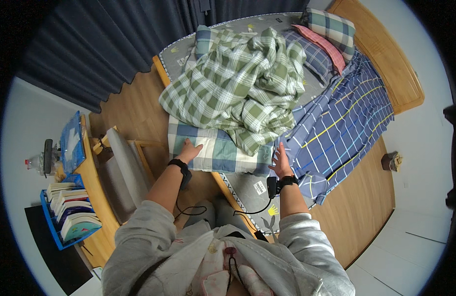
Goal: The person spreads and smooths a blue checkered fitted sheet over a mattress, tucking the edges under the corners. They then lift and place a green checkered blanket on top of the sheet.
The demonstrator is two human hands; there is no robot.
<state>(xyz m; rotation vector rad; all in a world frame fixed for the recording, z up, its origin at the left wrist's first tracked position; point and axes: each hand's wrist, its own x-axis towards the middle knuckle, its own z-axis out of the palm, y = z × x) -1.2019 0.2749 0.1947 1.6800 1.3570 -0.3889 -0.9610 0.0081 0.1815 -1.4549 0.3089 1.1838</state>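
Note:
A folded checked quilt (216, 150) in blue, green and cream lies across the near edge of the bed. My left hand (191, 150) rests at its left end, fingers apart. At its right end is my right hand (282, 162), upright with fingers spread, beside a blue sheet with white and yellow lines (335, 129). Neither hand grips anything. A rumpled green and white checked duvet (235, 81) is heaped behind the quilt and partly covers it. Both wrists wear black straps with cables.
Pillows (331, 31) lie by the wooden headboard (383, 55). Left of me stand a chair (128, 166) and a wooden desk (98, 207) with a blue book rack (59, 236). Dark curtains (116, 40) hang beyond the bed. A small bin (389, 161) stands at the right wall.

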